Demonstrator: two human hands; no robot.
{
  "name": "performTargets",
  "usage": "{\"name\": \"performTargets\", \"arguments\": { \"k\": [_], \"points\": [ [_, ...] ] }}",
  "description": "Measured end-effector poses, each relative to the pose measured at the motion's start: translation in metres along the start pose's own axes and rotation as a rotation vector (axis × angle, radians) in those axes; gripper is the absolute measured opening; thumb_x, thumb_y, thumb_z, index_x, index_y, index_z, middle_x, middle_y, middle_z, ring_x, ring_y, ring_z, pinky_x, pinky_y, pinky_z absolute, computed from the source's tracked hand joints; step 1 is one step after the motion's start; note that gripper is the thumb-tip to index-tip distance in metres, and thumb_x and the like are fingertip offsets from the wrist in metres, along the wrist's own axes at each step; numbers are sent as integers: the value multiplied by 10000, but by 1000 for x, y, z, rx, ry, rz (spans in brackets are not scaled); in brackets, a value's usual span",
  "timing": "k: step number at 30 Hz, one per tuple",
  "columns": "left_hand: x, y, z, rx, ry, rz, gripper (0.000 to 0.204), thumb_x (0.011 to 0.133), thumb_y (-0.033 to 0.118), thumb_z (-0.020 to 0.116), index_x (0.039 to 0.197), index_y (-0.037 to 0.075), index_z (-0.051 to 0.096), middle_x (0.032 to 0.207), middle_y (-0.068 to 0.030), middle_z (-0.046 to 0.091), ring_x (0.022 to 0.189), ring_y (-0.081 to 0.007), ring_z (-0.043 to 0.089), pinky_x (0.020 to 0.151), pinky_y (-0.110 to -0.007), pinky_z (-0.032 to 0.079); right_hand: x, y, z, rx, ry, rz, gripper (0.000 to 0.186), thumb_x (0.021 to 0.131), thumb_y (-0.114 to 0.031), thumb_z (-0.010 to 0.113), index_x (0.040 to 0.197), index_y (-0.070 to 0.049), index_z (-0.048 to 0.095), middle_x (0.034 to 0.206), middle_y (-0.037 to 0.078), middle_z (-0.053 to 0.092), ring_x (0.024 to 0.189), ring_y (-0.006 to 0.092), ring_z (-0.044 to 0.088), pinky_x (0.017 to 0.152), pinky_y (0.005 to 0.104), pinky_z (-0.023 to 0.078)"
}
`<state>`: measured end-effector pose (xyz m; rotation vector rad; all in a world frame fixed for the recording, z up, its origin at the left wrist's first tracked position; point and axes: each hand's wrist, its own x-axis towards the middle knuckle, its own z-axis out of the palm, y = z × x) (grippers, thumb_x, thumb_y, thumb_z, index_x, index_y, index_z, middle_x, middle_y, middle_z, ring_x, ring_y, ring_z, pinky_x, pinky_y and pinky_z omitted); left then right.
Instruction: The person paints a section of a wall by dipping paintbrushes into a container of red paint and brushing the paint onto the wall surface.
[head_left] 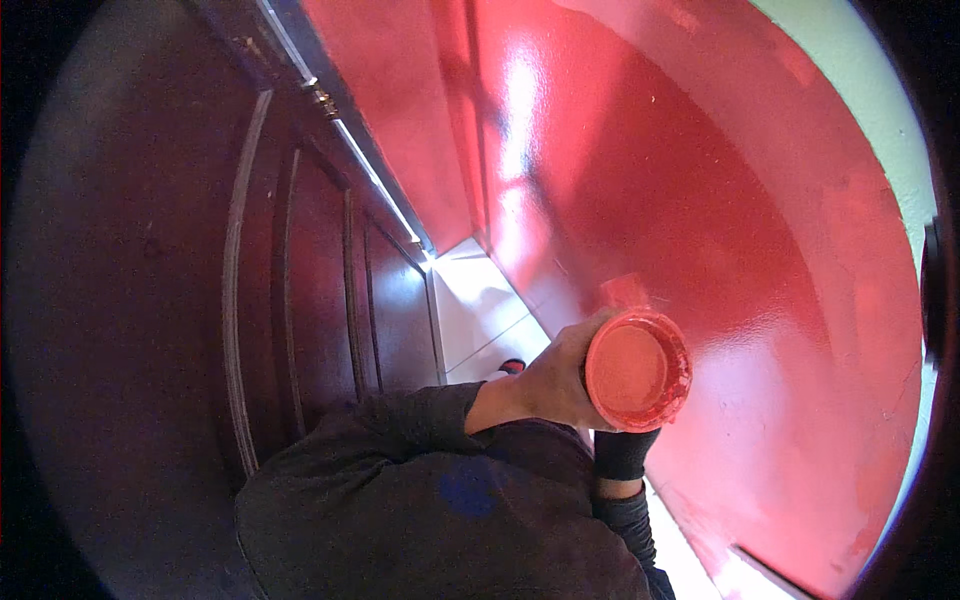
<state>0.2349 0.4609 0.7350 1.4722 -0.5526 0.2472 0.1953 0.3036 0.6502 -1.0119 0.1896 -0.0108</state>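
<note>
My left hand [562, 375] is wrapped around the side of a round paint tub [637, 370]. I look down into its mouth: the inside is orange-red, and wet-looking red paint is smeared on the rim. Below the tub is what looks like my right hand [626, 456] in a black covering, with a strip of bare wrist above a dark, rumpled sleeve. The tub hides its fingers, so whether it holds anything does not show. Just past the tub, a lighter red patch [625, 291] shows against the glossy red wall [730, 230].
A dark panelled door [180, 250] stands close on my left, its pale metal edge [365, 155] running to the far corner. Pale floor tiles [478, 300] form a narrow strip between door and wall. A red-and-black shoe tip [512, 366] shows there. Pale green wall [850, 60] borders the red.
</note>
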Motion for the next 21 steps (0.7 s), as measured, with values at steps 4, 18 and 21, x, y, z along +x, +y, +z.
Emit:
{"name": "performTargets", "arguments": {
  "k": [4, 18, 21],
  "points": [
    [-19, 0, 39, 160, 60, 38, 875, 481, 239, 849, 1197, 32, 390, 1146, -146, 496, 1042, -265, 508, 895, -349, 415, -9, 13, -35, 187, -54, 192, 357, 908, -190, 404, 1225, -34, 357, 1201, 111, 449, 1064, 226, 465, 895, 366, 409],
    [-45, -2, 100, 247, 308, -205, 906, 480, 248, 854, 1216, 41, 369, 1183, -119, 477, 1093, -229, 479, 926, -361, 383, 6, 12, -69, -145, -388, 286, 479, 865, -285, 494, 1250, -49, 333, 1226, 114, 423, 1093, 219, 445, 908, 377, 401],
    [-47, 3, 104, 253, 339, -227, 874, 509, 281, 839, 1212, 22, 388, 1162, -137, 498, 1082, -246, 493, 921, -356, 388, -11, 28, -133, -210, -452, 299, 500, 859, -300, 508, 1253, -51, 330, 1230, 115, 419, 1098, 217, 442, 910, 378, 400]
  ]
}}
